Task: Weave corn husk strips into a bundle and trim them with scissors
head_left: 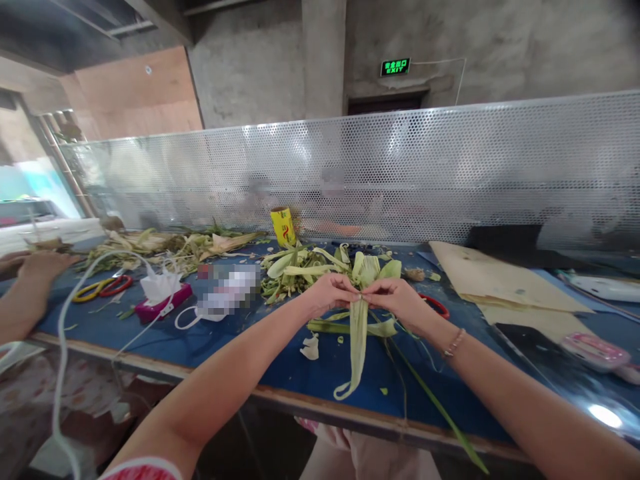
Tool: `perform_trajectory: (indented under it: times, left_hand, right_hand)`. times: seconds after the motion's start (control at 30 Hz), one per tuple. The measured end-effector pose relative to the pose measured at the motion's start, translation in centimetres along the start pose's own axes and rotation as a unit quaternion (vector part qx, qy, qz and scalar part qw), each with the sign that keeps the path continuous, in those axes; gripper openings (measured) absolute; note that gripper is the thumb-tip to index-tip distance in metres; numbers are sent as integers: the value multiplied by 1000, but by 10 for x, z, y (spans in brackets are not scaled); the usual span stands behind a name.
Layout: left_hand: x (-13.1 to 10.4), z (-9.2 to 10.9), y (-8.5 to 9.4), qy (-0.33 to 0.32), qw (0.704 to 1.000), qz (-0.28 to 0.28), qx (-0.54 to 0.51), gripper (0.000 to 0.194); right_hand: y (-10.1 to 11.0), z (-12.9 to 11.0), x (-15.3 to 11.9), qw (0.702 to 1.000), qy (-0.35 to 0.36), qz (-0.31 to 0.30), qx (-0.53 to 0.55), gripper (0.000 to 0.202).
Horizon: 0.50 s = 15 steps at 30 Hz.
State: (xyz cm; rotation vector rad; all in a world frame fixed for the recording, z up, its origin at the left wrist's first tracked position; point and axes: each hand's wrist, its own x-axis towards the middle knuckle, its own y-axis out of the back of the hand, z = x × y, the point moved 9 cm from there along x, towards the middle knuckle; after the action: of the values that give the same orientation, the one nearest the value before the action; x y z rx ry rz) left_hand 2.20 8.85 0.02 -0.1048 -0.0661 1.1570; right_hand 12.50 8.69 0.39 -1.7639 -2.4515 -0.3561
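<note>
Both hands meet in the middle of the head view, above the blue table. My left hand [334,293] pinches a pale green husk strip [358,340] at its narrow middle. From the other side my right hand [393,299] pinches the same spot, fingertips almost touching those of the left. Wider leafy parts [369,270] stand up behind the fingers, while the strip hangs down below them and curls at its lower end. A flat green husk piece [350,327] lies behind the hanging strip. Whatever joins the husk between the fingertips is too small to tell.
Beyond my hands lie a husk pile [285,283] and a yellow can [283,227]. At left are a purple tissue box [163,305], yellow-handled scissors [90,291] and another person's hands [45,267]. Brown paper [500,280] and a pink case [595,351] lie at right.
</note>
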Motion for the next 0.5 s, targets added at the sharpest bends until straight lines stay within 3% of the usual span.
perform_trajectory:
  times: [0.13,0.5]
  left_hand:
    - [0,-3,0,19,1000,-8,-5,34]
    - [4,-5,6,-4,1000,22,-2,35]
  right_hand:
    - [-1,1,0,1000,-11,-1,2,24]
    - [2,0,2,999,27,10,-44,25]
